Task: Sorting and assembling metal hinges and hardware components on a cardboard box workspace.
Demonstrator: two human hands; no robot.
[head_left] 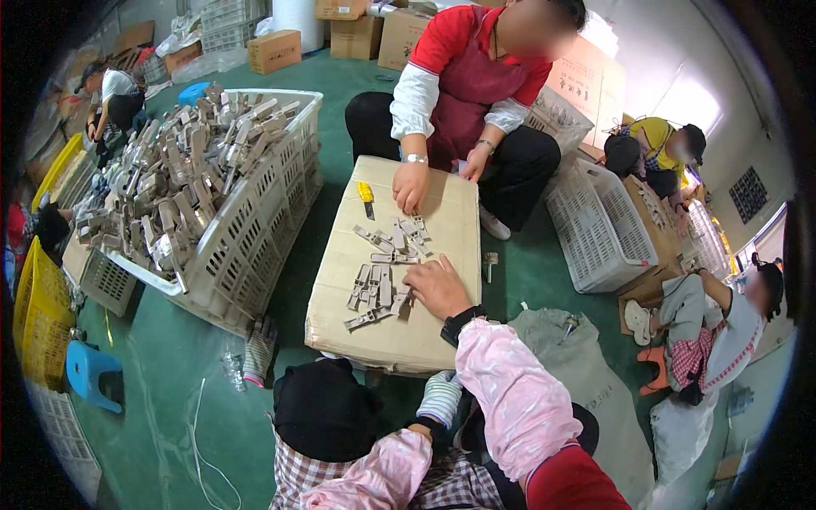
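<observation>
Item one: the flat cardboard box (pixel 399 255), serving as our worktop and landmark, is carrying a loose scatter of small grey metal pieces (pixel 384 276) across its middle. Our right hand (pixel 438 287) is resting on the box at the right edge of that scatter, fingers curled down onto the pieces; we cannot tell whether it is gripping one. Our left hand (pixel 440 399), gloved in striped knit, is hanging below the box's near edge, its grasp unclear. A co-worker's hand (pixel 411 187) is pressing on the far side of the box, beside a yellow utility knife (pixel 366 197). Left of the box, a white lattice crate (pixel 255 212) is sitting heaped with larger grey metal parts (pixel 178 178). Right of the box, another white crate (pixel 599 225) is standing.
</observation>
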